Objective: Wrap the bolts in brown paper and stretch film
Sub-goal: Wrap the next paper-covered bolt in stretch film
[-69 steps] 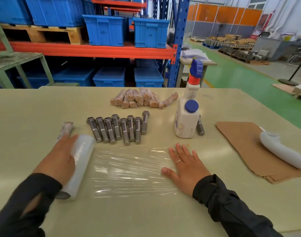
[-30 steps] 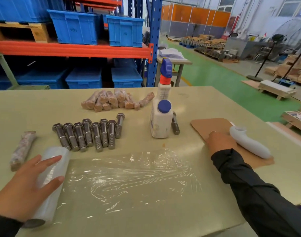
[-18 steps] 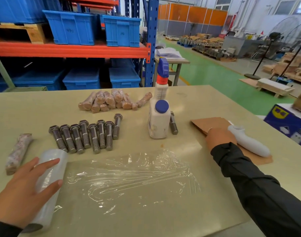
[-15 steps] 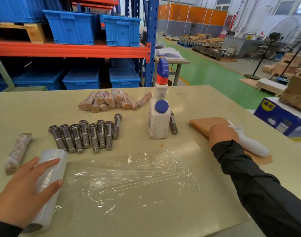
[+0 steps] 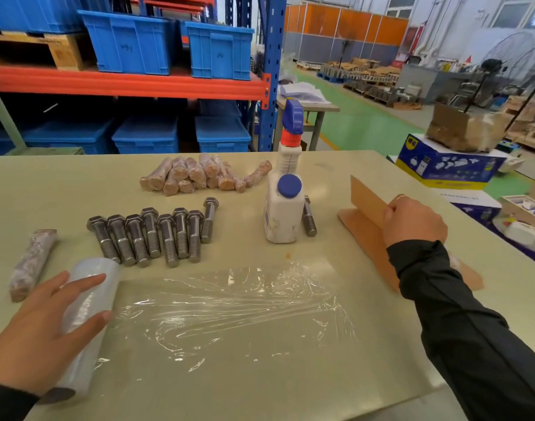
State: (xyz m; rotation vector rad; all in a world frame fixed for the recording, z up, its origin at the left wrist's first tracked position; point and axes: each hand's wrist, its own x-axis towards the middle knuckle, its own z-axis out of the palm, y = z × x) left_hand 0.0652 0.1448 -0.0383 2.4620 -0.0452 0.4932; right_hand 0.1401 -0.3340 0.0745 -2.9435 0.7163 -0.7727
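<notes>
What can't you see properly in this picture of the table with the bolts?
Head view, the only one:
- The stack of brown paper: the right hand and sleeve cover its near part.
- The bolt behind the white bottle: mostly hidden by the bottle.
- The film roll: the left hand hides its middle.
- The bottle's label: too small to read.
</notes>
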